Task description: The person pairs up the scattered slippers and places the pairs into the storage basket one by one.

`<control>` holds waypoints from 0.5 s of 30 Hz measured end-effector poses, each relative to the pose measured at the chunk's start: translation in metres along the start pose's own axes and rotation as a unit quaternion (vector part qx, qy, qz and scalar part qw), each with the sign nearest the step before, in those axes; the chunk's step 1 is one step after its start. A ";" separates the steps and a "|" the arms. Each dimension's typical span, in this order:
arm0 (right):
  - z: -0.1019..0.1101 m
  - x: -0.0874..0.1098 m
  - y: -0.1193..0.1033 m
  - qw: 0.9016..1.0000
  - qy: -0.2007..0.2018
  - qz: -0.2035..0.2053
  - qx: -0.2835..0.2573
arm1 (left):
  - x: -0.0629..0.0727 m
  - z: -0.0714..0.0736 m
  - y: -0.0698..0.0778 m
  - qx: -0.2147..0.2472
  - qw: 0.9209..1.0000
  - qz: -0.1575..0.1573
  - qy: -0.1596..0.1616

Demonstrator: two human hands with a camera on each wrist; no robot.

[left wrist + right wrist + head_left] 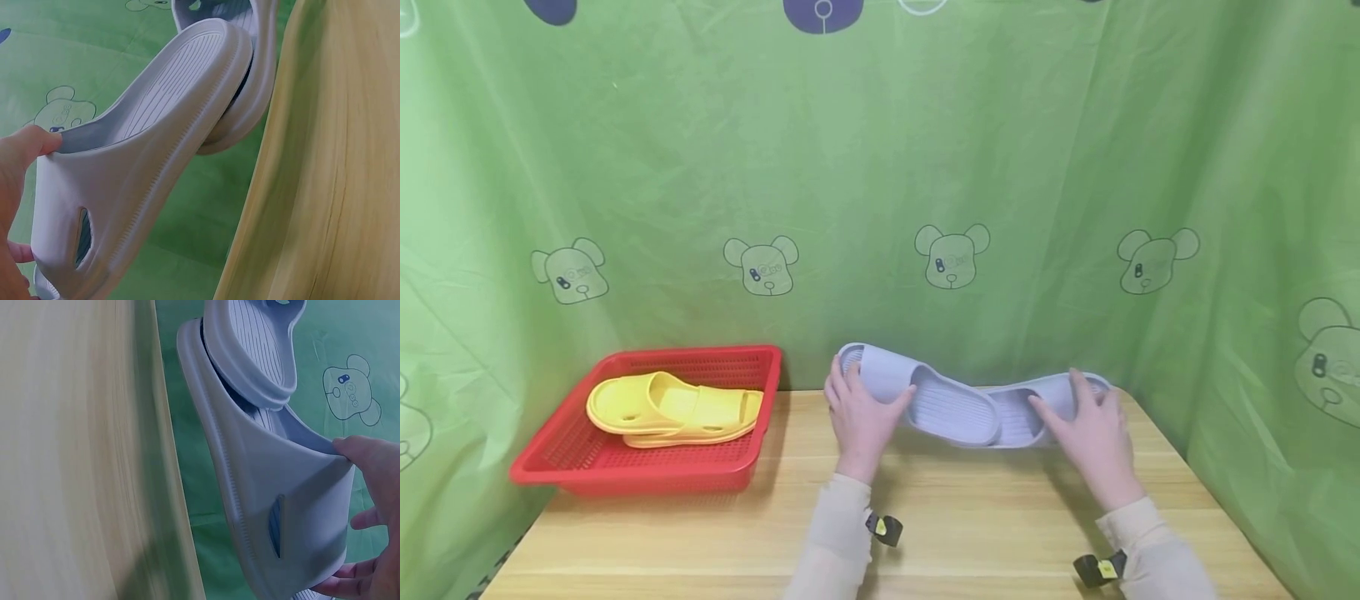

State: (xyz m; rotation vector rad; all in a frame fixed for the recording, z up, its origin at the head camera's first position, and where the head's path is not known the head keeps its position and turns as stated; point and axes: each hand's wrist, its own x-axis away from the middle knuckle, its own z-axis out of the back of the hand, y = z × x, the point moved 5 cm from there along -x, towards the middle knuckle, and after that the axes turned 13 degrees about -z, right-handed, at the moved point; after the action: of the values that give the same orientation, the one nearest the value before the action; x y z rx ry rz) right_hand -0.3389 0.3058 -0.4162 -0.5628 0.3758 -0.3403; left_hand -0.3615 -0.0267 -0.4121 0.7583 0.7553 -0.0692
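Two pale lavender slide slippers are held above the back of the table. My left hand (863,421) grips the left slipper (887,375) by its strap, thumb at the strap's opening edge. In the left wrist view this slipper (150,156) tilts, its ribbed footbed facing up. My right hand (1097,437) holds the right slipper (1013,417) around its strap, with the thumb (356,447) on the opening edge and fingers near the toe end. The two heels meet in the middle, the left slipper's heel overlapping on top of the right one's. Their toes point outward, away from each other.
A red plastic basket (647,477) stands at the table's left, with a pair of yellow slippers (685,408) stacked inside. Behind the wooden table (970,517) hangs a green curtain (850,167) printed with bear heads. Black straps (886,530) sit at both wrists.
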 end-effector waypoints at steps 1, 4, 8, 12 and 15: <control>-0.001 0.000 -0.001 1.000 -0.001 0.002 0.001 | 0.000 -0.001 0.001 0.000 1.000 -0.001 -0.001; -0.003 0.001 -0.002 1.000 -0.004 0.005 0.001 | 0.001 -0.002 0.004 -0.002 1.000 -0.001 -0.005; -0.005 0.002 -0.003 1.000 -0.014 0.003 0.005 | 0.002 -0.002 0.008 -0.005 1.000 -0.004 0.000; -0.007 0.004 -0.005 1.000 -0.019 0.006 0.013 | 0.004 -0.002 0.011 -0.004 1.000 -0.001 0.007; -0.007 0.006 -0.007 1.000 -0.017 0.011 0.015 | 0.005 -0.002 0.013 -0.008 1.000 0.004 0.009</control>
State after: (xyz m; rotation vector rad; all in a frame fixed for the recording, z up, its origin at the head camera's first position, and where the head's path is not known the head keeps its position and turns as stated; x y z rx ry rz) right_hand -0.3385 0.2948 -0.4193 -0.5339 0.3427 -0.3149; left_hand -0.3546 -0.0148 -0.4087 0.7471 0.7697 -0.0499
